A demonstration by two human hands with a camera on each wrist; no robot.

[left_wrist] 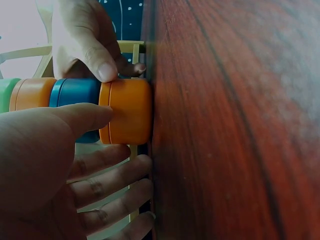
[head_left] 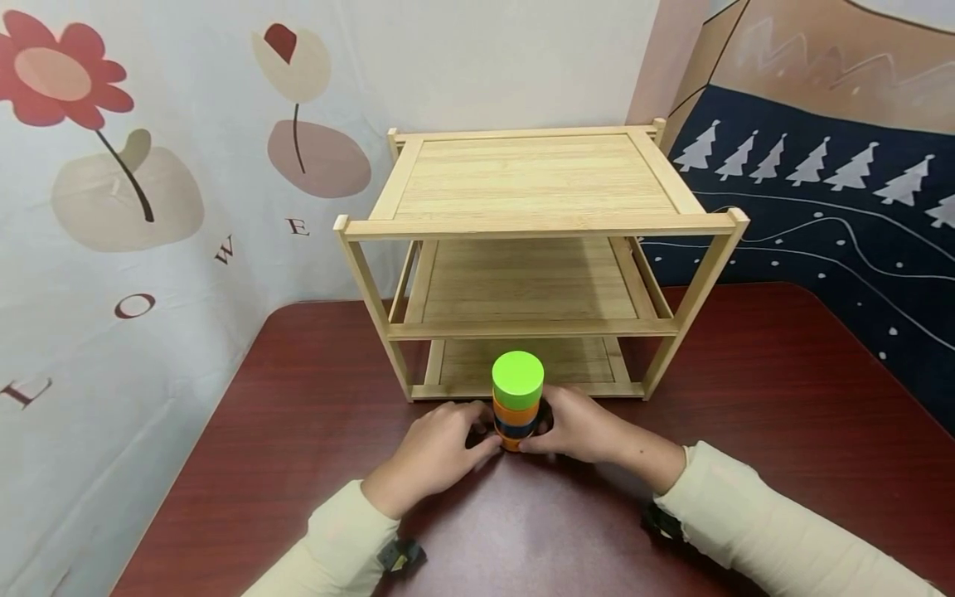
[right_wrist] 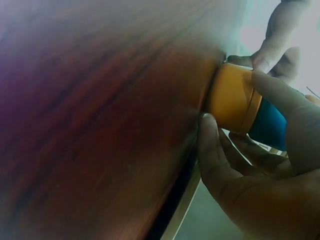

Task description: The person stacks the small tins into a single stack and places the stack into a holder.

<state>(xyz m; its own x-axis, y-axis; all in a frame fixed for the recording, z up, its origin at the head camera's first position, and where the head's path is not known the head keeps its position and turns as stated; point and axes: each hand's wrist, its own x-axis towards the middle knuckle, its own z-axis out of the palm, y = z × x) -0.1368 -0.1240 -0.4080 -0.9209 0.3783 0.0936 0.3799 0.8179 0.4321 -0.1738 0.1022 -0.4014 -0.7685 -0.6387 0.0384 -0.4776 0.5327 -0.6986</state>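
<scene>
A stack of several small round lidded containers stands upright on the table, in front of the wooden shelf. From the top come a green container (head_left: 518, 380), a lighter orange container (left_wrist: 34, 93), a blue container (left_wrist: 80, 93) and an orange container (left_wrist: 131, 112) resting on the tabletop. My left hand (head_left: 440, 448) holds the bottom orange container from the left, thumb on its near side and fingers spread around the far side. From the right, my right hand (head_left: 585, 424) grips the same container between thumb and fingers. Its far side is hidden in the head view.
Just behind the stack stands a three-tier wooden shelf (head_left: 537, 224), its lower front rail close to the hands. The dark red table (head_left: 298, 398) extends to both sides. Printed cloths (head_left: 477, 66) hang behind it and along the left.
</scene>
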